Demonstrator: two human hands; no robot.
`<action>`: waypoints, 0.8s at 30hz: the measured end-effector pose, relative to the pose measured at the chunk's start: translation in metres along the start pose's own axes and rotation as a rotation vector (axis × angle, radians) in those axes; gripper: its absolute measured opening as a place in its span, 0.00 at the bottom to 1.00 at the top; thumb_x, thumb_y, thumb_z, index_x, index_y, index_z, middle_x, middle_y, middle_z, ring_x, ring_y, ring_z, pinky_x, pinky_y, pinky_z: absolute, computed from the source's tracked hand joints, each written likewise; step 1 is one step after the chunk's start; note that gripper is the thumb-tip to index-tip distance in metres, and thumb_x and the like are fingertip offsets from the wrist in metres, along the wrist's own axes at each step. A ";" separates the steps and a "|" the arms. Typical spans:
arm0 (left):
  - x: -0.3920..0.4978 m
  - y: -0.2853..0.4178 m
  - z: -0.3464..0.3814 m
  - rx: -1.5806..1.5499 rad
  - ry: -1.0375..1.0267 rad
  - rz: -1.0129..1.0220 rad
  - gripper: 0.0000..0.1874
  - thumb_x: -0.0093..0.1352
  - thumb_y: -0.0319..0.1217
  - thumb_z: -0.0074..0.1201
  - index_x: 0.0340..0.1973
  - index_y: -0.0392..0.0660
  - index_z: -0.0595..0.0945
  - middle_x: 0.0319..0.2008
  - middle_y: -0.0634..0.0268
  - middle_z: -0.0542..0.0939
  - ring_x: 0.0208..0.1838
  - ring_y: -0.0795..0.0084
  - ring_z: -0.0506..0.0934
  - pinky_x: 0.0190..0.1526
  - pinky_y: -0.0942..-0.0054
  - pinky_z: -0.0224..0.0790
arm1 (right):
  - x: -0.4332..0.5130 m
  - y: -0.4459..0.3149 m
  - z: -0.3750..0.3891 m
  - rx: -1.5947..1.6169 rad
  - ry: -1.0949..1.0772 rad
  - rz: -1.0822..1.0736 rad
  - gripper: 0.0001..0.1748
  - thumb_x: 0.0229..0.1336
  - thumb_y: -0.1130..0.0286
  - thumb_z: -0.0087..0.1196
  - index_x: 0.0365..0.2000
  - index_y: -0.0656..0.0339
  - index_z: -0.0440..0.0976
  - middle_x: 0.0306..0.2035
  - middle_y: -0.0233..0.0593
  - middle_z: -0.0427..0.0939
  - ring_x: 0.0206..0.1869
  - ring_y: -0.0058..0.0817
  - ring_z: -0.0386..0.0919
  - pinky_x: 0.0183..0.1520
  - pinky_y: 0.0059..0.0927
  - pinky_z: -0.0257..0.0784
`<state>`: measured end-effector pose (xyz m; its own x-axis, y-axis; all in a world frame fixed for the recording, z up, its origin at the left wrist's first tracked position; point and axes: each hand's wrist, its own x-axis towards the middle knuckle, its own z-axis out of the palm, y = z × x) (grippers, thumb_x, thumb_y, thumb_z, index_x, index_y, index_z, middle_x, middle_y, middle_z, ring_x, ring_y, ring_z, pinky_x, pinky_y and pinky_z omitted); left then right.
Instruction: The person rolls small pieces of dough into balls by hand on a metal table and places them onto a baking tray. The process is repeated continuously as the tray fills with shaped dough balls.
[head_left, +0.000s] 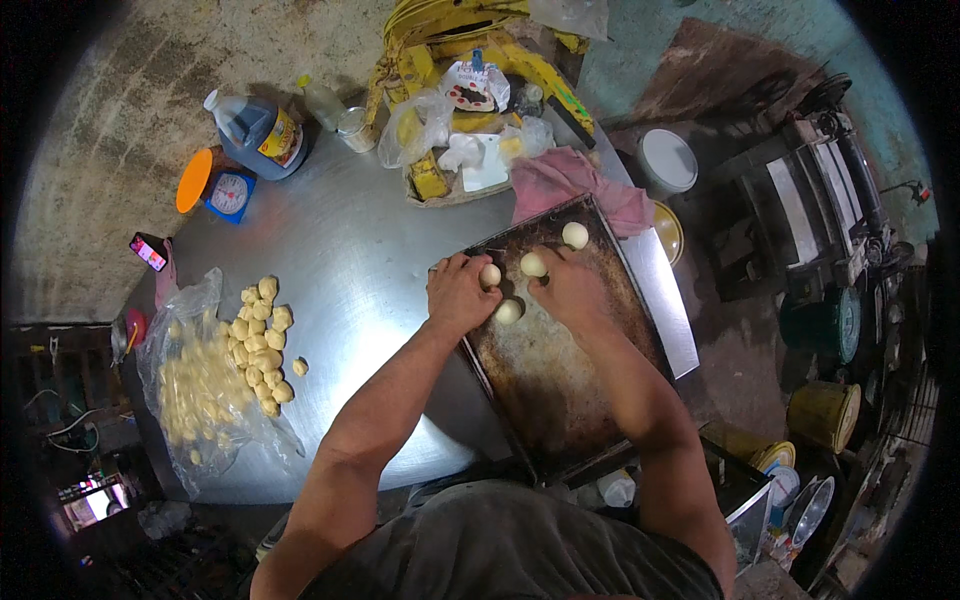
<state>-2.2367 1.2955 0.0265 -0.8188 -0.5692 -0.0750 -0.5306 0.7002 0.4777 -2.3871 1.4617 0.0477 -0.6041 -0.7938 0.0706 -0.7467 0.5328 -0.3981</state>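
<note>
Four smooth round dough balls sit at the far end of a dark metal baking tray (555, 375). My left hand (461, 292) curls over the tray's left edge, thumb and finger around one dough ball (490, 275); another ball (508, 311) lies just below its thumb. The fingers of my right hand (566, 285) are on a third ball (533, 265), and a fourth ball (575, 235) rests just beyond them. To the left on the steel table, rough dough lumps (255, 343) lie in a pile beside more lumps under clear plastic sheet (180, 382).
On the steel table (337, 247) stand a kitchen scale (229, 193), a large jug of dark liquid (259, 135) and a glass jar (356, 129). A box of bags (465, 191) and a pink cloth (577, 187) lie beyond the tray. Buckets (667, 161) stand at right.
</note>
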 end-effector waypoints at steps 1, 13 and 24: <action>0.000 0.000 0.000 -0.011 -0.022 -0.021 0.25 0.65 0.46 0.69 0.56 0.51 0.88 0.56 0.58 0.84 0.63 0.50 0.80 0.66 0.47 0.68 | 0.006 0.000 0.002 0.010 -0.010 0.037 0.25 0.61 0.59 0.71 0.56 0.59 0.81 0.48 0.52 0.83 0.52 0.57 0.84 0.53 0.56 0.81; -0.035 -0.013 -0.008 -0.236 0.119 -0.094 0.29 0.72 0.52 0.68 0.57 0.43 0.87 0.44 0.57 0.89 0.52 0.53 0.84 0.59 0.53 0.73 | -0.028 -0.027 -0.001 0.089 0.030 0.143 0.26 0.65 0.55 0.71 0.55 0.61 0.81 0.53 0.56 0.85 0.56 0.56 0.84 0.57 0.54 0.80; -0.226 -0.110 0.003 -0.448 0.298 0.023 0.10 0.71 0.28 0.61 0.47 0.45 0.89 0.34 0.58 0.85 0.40 0.52 0.82 0.48 0.52 0.74 | -0.065 -0.073 0.022 0.072 -0.121 0.212 0.25 0.63 0.63 0.69 0.58 0.60 0.80 0.51 0.54 0.86 0.55 0.52 0.86 0.61 0.50 0.80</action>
<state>-1.9939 1.3488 -0.0114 -0.6968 -0.6990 0.1608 -0.3143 0.4991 0.8075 -2.2875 1.4680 0.0516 -0.7039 -0.6983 -0.1298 -0.5826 0.6722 -0.4570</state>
